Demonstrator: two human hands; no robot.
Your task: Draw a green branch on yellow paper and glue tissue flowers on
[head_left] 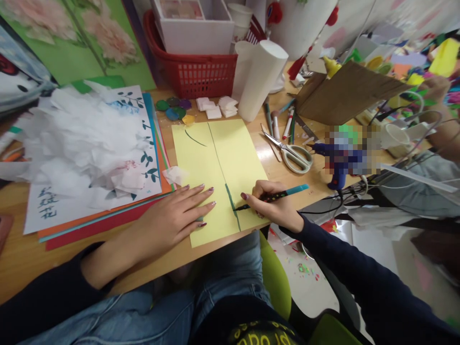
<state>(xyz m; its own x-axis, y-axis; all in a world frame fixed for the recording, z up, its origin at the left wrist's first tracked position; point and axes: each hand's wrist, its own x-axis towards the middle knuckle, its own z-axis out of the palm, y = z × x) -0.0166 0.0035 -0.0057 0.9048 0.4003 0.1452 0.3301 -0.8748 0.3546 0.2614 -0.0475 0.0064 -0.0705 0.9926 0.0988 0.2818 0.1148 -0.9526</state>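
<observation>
The wooden table has a sheet of yellow paper near its front edge. The left hand lies with its fingers stretched out on the paper, a little apart, gripping nothing. The right hand pinches a marker pen tight, its dark tip at a green line.

Sleeves are long, dark navy, plain. Near: dark top bears yellow lettering, partly cut off. Jeans: blue denim, seams visible. Nails on left hand and right hand look dark reddish, glossy.
</observation>
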